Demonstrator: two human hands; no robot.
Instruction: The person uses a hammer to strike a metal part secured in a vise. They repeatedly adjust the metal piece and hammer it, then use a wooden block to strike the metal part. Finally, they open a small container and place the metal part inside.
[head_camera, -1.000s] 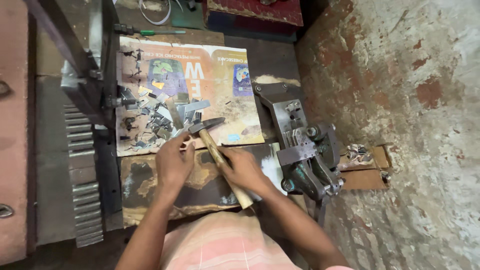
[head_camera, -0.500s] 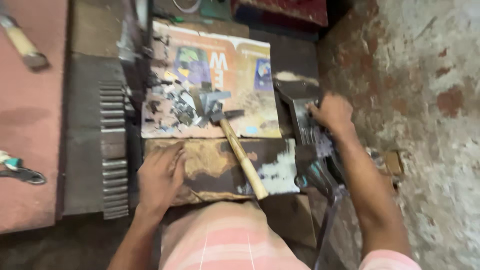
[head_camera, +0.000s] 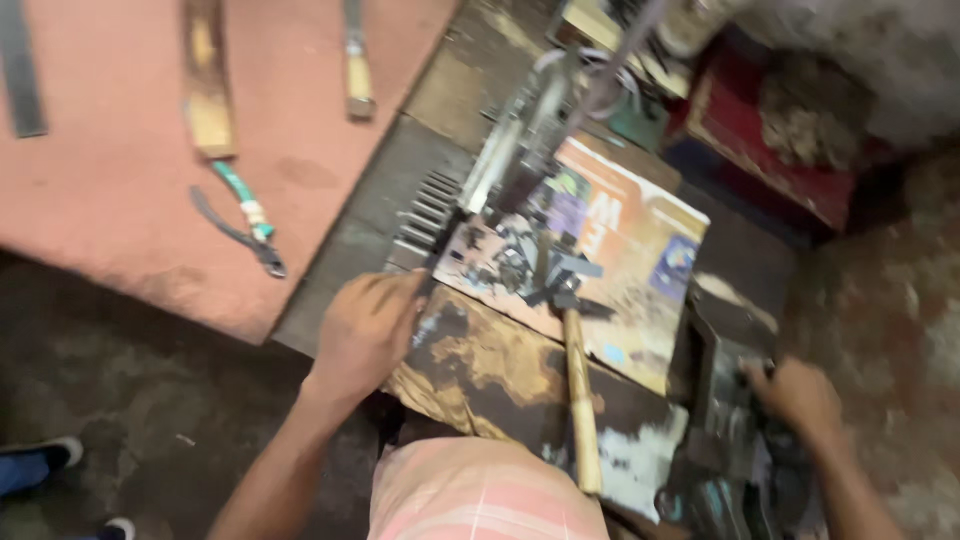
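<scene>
My left hand (head_camera: 368, 330) rests on the near left edge of a worn, stained board (head_camera: 500, 375), fingers curled over its corner. A hammer (head_camera: 575, 380) with a wooden handle lies untouched on the board, its metal head pointing away among small metal parts (head_camera: 510, 262) on a printed cardboard sheet (head_camera: 630, 250). My right hand (head_camera: 795, 395) is at the right, wrapped on top of a dark metal bench vise (head_camera: 730, 430). The picture is blurred.
A reddish mat (head_camera: 130, 170) at the left carries pliers (head_camera: 245, 225) with green grips, a wooden-handled tool (head_camera: 207, 90) and another tool (head_camera: 357, 70). A toothed metal strip (head_camera: 430, 205) lies beside the cardboard. Someone's shoes (head_camera: 40, 465) show at the bottom left. A rough wall stands to the right.
My right hand let go of the hammer and went to the vise. The hammer now lies on the board. My left hand stayed at the board's edge while the view swung left.
</scene>
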